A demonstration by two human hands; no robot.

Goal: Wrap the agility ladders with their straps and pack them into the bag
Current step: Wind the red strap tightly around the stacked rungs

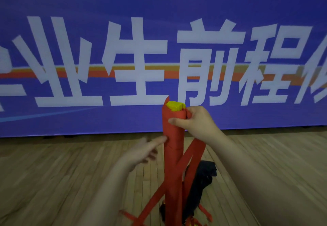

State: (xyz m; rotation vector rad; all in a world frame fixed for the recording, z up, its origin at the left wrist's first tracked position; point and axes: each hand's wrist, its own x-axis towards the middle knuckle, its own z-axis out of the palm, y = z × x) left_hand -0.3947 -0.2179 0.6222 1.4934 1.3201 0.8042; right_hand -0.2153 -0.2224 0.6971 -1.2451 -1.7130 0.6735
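The wrapping is well under way but not finished. One agility ladder (172, 155) has been gathered into a tight bundle, and red strap covers it in close turns from the top down. Only the stacked yellow rungs (175, 105) show at the upper end. Several loose strap lengths (192, 156) hang off the bundle toward 5 and 7 o'clock, so the tail appears to need winding in and securing. Packing has not begun: the dark bag (203, 181) lies slumped on the wooden floor (53, 172) behind the bundle, at about 4 o'clock from its middle. Nothing can be seen inside the bag.

The bundle stands just right of the frame's centre, in its lower half and in front of the blue banner (88, 13). Its long axis runs nearly straight from 12 to 6 o'clock, with the rung ends pointing up and the foot cut off by the bottom edge.

The right hand (192, 119) is clamped on the bundle's top from the 3 o'clock side, thumb laid across the front. The left hand (141, 153) is blurred and holds nothing — its fingers are mostly extended, and a fingertip touches the bundle's 9 o'clock side below the other hand. Red and yellow scraps at the bottom edge are too cropped to identify.
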